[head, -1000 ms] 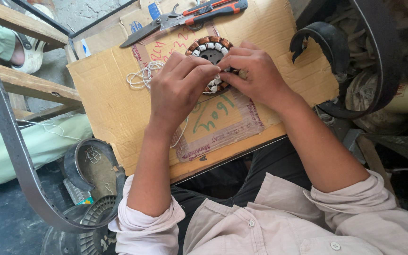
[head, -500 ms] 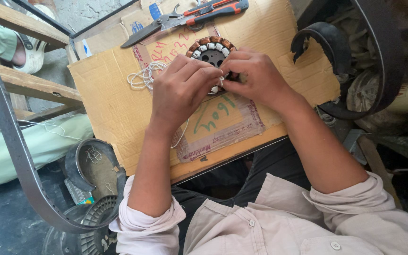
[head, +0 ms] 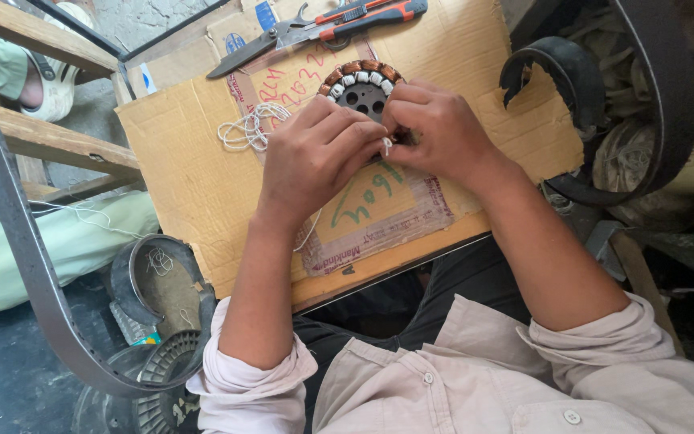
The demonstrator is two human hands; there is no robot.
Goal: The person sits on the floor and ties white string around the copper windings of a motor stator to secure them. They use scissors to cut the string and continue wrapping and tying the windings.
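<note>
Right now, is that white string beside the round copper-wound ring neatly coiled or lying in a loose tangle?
Loose tangle. The white string sprawls in irregular loops on the brown cardboard sheet, left of the round copper-wound ring; one strand runs under the left hand.

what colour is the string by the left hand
White: the loose string lies bunched on the cardboard, just beyond the left hand. Head view shows it.

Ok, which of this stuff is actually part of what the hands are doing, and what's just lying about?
In hand:
left hand
right hand
round wound motor core
white string
cardboard sheet

Lying about:
pliers
orange utility knife
black rubber belt
round metal cover
</note>
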